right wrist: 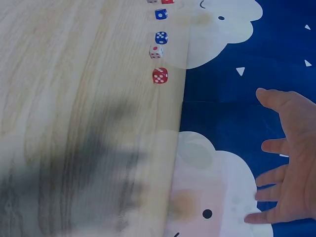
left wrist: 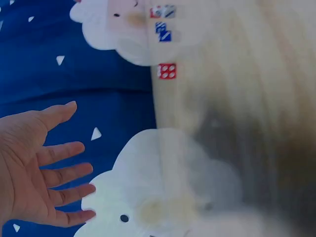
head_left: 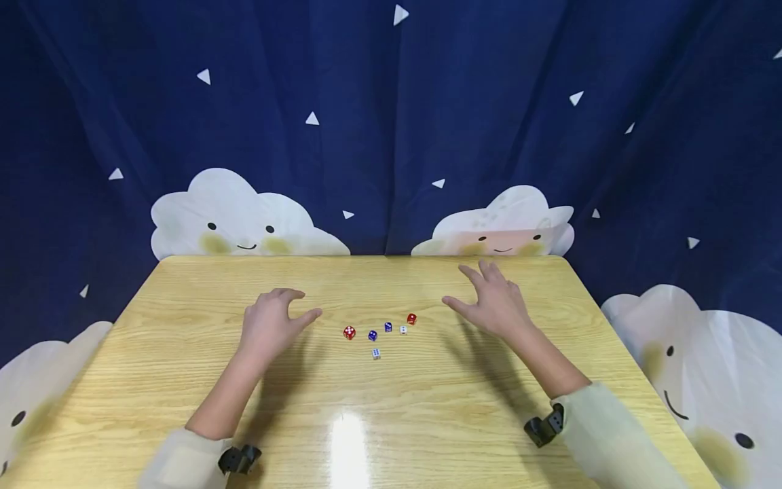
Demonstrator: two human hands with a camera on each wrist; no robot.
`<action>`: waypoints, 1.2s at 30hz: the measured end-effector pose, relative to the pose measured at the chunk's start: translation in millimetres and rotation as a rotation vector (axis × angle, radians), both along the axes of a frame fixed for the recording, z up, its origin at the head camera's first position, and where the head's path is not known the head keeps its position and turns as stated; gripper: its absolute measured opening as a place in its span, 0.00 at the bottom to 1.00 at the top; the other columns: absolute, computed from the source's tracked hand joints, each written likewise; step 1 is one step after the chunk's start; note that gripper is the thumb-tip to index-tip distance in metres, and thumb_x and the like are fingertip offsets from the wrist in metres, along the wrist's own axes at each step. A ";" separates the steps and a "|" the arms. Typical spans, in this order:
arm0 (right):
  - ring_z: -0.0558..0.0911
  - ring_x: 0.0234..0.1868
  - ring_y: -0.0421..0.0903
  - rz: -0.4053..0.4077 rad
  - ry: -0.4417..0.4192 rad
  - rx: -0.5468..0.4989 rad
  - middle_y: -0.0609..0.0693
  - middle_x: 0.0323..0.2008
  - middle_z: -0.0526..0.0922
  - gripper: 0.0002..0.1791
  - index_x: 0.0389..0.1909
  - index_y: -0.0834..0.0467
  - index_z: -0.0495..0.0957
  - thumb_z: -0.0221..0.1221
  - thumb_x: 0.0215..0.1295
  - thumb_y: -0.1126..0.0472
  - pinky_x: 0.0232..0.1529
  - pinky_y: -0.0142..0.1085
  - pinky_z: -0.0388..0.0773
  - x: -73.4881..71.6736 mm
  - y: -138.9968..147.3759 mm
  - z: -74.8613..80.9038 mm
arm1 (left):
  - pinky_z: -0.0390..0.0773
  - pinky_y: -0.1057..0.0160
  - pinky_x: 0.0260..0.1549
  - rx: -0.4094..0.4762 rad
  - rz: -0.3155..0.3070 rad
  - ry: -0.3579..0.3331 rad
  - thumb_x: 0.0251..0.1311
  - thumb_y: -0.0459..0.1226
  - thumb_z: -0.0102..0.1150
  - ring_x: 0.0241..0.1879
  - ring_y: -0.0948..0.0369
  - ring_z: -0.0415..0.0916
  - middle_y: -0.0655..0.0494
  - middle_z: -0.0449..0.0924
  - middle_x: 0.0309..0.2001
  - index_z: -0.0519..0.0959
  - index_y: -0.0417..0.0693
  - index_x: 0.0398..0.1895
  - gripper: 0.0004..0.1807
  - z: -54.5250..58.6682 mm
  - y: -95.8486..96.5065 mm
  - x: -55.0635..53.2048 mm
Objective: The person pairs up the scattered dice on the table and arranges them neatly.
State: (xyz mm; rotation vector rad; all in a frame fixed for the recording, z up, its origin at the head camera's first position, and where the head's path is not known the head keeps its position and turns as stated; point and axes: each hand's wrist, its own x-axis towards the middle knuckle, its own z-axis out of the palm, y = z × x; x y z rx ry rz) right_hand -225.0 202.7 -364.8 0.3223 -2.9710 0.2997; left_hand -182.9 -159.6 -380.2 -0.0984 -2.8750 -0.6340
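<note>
Several small dice lie in a loose cluster mid-table. Two are red, the left one [head_left: 349, 332] and the right one [head_left: 412, 318]; two are blue, a nearer die [head_left: 373, 335] and a farther die [head_left: 387, 327]. Of the two white dice, one [head_left: 376, 354] sits closest to the person and the other [head_left: 403, 330] beside the right red die. My left hand [head_left: 269, 326] hovers left of the cluster, fingers spread, holding nothing. To the right, my right hand [head_left: 495, 302] is likewise raised with extended fingers and touches no die.
The light wooden table [head_left: 464, 421] reaches back to a dark blue curtain [head_left: 391, 122] printed with white triangles and smiling clouds [head_left: 238, 217]. Dark straps with small devices sit on the left wrist [head_left: 239, 460] and right wrist [head_left: 545, 426]. Both hands cast shadows on the tabletop.
</note>
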 end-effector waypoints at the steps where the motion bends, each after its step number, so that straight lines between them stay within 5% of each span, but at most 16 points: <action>1: 0.61 0.67 0.64 0.005 0.000 -0.007 0.65 0.68 0.60 0.42 0.66 0.52 0.64 0.52 0.57 0.30 0.55 0.64 0.63 0.3 -0.5 -1.1 | 0.66 0.37 0.49 0.015 -0.013 0.006 0.55 0.54 0.60 0.53 0.40 0.72 0.40 0.77 0.53 0.78 0.43 0.51 0.28 -2.8 1.9 0.1; 9: 0.73 0.57 0.62 0.063 0.009 -0.075 0.61 0.57 0.75 0.34 0.57 0.57 0.73 0.54 0.59 0.36 0.53 0.59 0.68 6.4 -5.9 -14.3 | 0.73 0.47 0.49 0.100 -0.143 0.023 0.53 0.47 0.65 0.48 0.47 0.77 0.48 0.83 0.44 0.82 0.44 0.44 0.20 -24.5 21.5 2.4; 21: 0.75 0.55 0.60 0.085 -0.022 -0.096 0.58 0.53 0.79 0.29 0.52 0.56 0.78 0.56 0.60 0.39 0.52 0.56 0.70 15.3 -12.2 -33.1 | 0.75 0.59 0.33 0.144 -0.198 -0.056 0.51 0.45 0.67 0.35 0.57 0.77 0.56 0.83 0.35 0.85 0.50 0.37 0.12 -50.7 49.2 7.5; 36: 0.78 0.52 0.55 0.121 -0.075 -0.149 0.54 0.52 0.79 0.25 0.50 0.54 0.79 0.56 0.61 0.40 0.47 0.51 0.75 23.6 -25.9 -50.4 | 0.75 0.63 0.29 0.157 -0.269 -0.125 0.50 0.44 0.67 0.31 0.62 0.78 0.56 0.82 0.32 0.84 0.51 0.35 0.11 -63.8 71.7 1.6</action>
